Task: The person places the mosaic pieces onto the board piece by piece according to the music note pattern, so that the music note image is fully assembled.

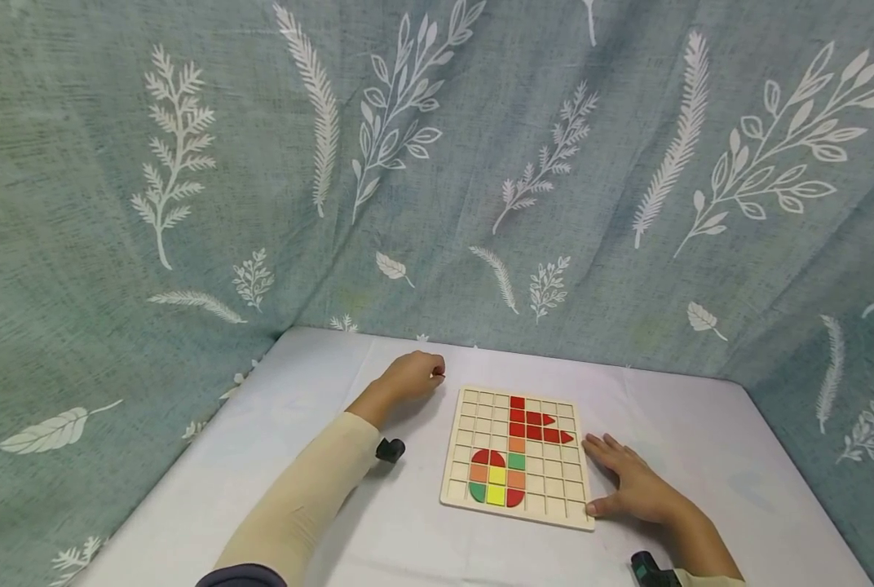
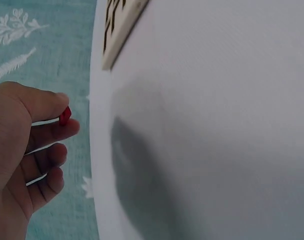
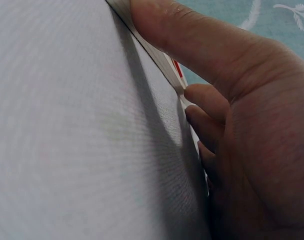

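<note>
Between its thumb and index finger, my left hand (image 1: 413, 376) pinches a small red piece (image 2: 65, 116), raised over the white surface just left of the board's far corner. The wooden grid board (image 1: 474, 416) lies flat, with red, orange, green and yellow pieces set in its squares. Red pieces (image 1: 532, 434) form a column and two pointed rows at the upper part; a rounded patch of mixed colours, with yellow pieces (image 1: 496, 484) in its middle, fills the lower left. My right hand (image 1: 631, 485) rests at the board's right edge, thumb touching near the front corner.
A white cloth (image 1: 364, 538) covers the table under the board. Behind and at both sides hangs a green-blue curtain (image 1: 437, 179) with white leaf prints. Black wrist-worn devices sit at the left sleeve (image 1: 390, 450) and the right sleeve (image 1: 653, 569).
</note>
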Available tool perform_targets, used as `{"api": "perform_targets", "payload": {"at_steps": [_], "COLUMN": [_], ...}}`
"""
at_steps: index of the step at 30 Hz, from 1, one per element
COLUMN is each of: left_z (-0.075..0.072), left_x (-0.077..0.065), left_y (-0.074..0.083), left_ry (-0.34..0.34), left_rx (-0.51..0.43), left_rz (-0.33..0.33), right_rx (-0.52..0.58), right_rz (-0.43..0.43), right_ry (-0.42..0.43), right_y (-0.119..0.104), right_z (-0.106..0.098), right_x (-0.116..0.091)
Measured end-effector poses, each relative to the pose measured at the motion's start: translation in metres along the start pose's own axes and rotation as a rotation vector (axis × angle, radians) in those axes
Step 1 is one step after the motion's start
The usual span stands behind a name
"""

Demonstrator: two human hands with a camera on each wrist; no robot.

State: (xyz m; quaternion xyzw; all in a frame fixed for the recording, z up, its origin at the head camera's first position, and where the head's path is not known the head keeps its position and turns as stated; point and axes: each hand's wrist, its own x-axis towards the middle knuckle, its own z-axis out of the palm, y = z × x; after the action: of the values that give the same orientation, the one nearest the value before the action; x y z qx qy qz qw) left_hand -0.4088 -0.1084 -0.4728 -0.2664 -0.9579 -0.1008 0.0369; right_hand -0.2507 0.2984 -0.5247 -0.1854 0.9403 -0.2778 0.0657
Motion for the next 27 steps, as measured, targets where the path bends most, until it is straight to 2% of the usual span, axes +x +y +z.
{"api": "perform_targets", "payload": {"at_steps": [3,12,16,21,27], "left_z": [-0.002,-0.004,0.000,0.010,0.017], "left_x": [0.008,0.028,0.034,0.042,0.048], "left_y": [0.012,0.053,0.069,0.087,0.107], "left_ry": [-0.010,-0.051,-0.062,-0.072,-0.115], "left_rx": [0.012,-0.027,-0.036,-0.030,-0.027], "left_rz": [0.038,0.119,0.141,0.201,0.244], "right_rx": [-0.003,-0.005,-0.010,-0.026,-0.029], "right_rz": [0.000,-0.013,0.001,0.011,0.018], "right_ry": [-0.003,0.004,-0.005,-0.004,-0.001], "right_y": [-0.001,-0.003,-0.003,-0.003,-0.001], "right_z": [0.000,-0.001,-0.001,-0.002,-0.001], "right_x": [0.000,-0.001,-0.001,0.001,0.001]}}
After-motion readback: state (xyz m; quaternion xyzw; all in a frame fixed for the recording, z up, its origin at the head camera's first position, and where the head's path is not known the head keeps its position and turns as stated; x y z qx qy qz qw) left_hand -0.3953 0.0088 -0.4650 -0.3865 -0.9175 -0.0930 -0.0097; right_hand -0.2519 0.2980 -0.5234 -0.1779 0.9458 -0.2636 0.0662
